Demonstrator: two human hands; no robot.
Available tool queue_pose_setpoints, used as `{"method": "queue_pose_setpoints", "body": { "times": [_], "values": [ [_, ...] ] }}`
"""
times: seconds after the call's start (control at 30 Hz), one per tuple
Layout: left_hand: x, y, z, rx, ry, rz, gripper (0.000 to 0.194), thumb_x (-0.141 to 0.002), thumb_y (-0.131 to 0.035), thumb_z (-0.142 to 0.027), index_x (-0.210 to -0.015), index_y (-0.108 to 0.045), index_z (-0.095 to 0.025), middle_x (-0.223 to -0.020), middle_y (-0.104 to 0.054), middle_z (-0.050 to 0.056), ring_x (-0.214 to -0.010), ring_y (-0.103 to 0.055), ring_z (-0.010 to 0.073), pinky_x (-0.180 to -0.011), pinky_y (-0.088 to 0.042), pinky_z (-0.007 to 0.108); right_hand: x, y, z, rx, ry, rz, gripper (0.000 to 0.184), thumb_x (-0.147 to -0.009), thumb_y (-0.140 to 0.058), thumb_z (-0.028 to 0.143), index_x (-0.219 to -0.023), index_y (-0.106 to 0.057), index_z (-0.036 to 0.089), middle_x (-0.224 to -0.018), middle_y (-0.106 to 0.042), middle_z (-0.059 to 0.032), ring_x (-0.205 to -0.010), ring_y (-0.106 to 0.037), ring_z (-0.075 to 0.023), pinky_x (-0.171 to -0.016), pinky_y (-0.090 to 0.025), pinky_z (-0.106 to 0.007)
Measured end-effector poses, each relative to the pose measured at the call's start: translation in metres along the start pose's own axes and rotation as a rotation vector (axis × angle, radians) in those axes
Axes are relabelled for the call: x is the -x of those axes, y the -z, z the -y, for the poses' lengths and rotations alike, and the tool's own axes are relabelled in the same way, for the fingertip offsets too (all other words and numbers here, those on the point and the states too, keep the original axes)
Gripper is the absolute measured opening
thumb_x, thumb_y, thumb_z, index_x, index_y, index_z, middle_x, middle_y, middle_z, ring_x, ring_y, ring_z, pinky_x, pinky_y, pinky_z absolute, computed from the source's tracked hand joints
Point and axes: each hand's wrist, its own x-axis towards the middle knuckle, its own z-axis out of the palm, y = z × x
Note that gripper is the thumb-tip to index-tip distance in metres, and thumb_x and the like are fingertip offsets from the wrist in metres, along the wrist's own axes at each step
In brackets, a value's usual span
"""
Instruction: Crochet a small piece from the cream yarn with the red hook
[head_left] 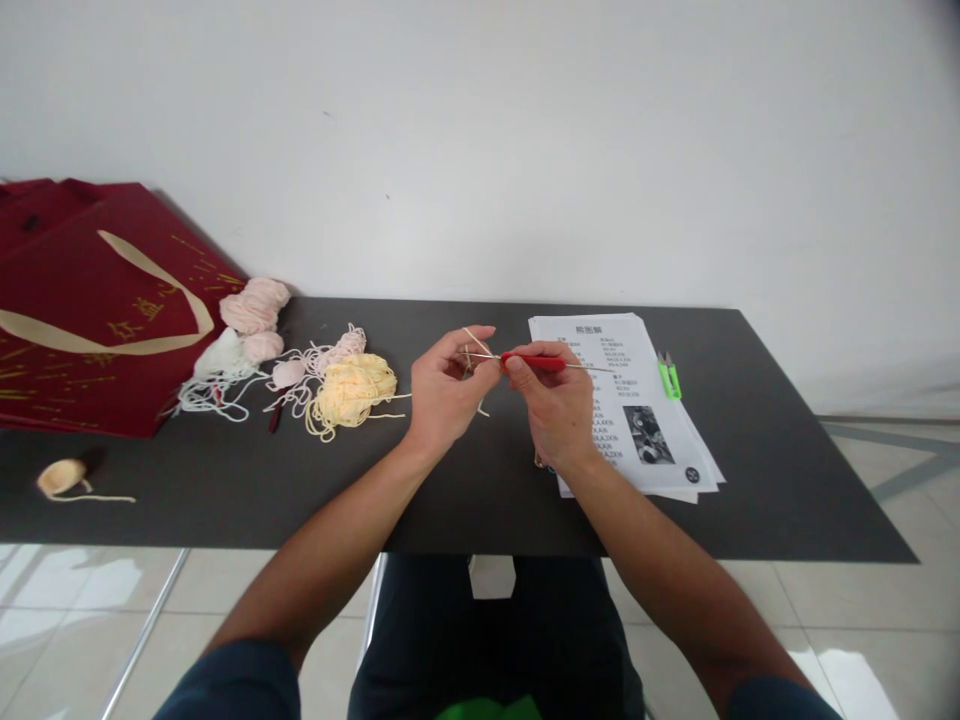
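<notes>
Above the middle of the dark table, my right hand (561, 408) grips the red handle of a crochet hook (534, 362), which points left. My left hand (448, 385) is closed beside it, thumb and fingers pinching pale yarn (477, 342) at the hook's tip. One strand runs up over the left index finger, and a short tail hangs below the thumb. The fingers partly hide the yarn at the tip. To the left, a ball of yellow yarn (352, 390) lies on the table, with a strand leading toward my left hand.
Printed sheets (675, 455) lie under and beyond my right hand, with green thread snips (669, 378) at their edge. Pink yarn (255, 305) and white yarn (223, 358) lie by a red gift bag (82, 270). A small cream crocheted cup-shaped piece (63, 478) sits far left.
</notes>
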Motion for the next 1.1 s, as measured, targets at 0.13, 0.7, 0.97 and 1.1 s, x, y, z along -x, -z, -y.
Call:
{"method": "queue_pose_setpoints", "body": {
  "times": [0.13,0.7,0.97,1.1],
  "values": [
    [0.001,0.0,-0.002,0.06,0.041,0.059,0.039,-0.075,-0.082,-0.019,-0.113,-0.075,-0.02,-0.078,-0.069,-0.002,-0.065,-0.06,0.0084,-0.061,-0.048,0.021,-0.001,-0.001,0.001,-0.065,-0.035,0.0,0.024,-0.079,-0.088,0.036,-0.091,-0.071,0.025,-0.084,-0.073,0.0037,-0.069,-0.06,-0.0105,-0.065,-0.051,-0.026],
    [0.001,0.005,0.003,0.159,0.063,0.073,0.04,-0.075,-0.086,-0.025,-0.114,-0.077,-0.025,-0.084,-0.07,-0.001,-0.07,-0.061,0.0094,-0.066,-0.049,0.022,-0.004,-0.004,0.011,-0.241,-0.105,0.041,0.026,-0.077,-0.09,0.035,-0.089,-0.069,0.024,-0.083,-0.074,0.004,-0.066,-0.059,-0.0095,-0.059,-0.047,-0.026],
    [0.002,0.005,0.006,0.141,0.029,0.052,0.039,-0.074,-0.087,-0.026,-0.112,-0.077,-0.025,-0.084,-0.069,-0.001,-0.07,-0.061,0.0096,-0.066,-0.051,0.023,-0.003,-0.003,0.013,-0.235,-0.127,0.056,0.027,-0.077,-0.09,0.036,-0.089,-0.068,0.025,-0.083,-0.073,0.0043,-0.065,-0.059,-0.0096,-0.059,-0.048,-0.026],
    [0.003,0.003,0.002,0.07,-0.03,0.018,0.035,-0.076,-0.082,-0.021,-0.11,-0.076,-0.023,-0.08,-0.067,-0.002,-0.066,-0.059,0.0091,-0.062,-0.049,0.022,-0.001,-0.003,0.012,-0.213,-0.099,0.062,0.023,-0.08,-0.088,0.034,-0.09,-0.068,0.025,-0.086,-0.074,0.0039,-0.065,-0.06,-0.0095,-0.059,-0.049,-0.026]
  ]
}}
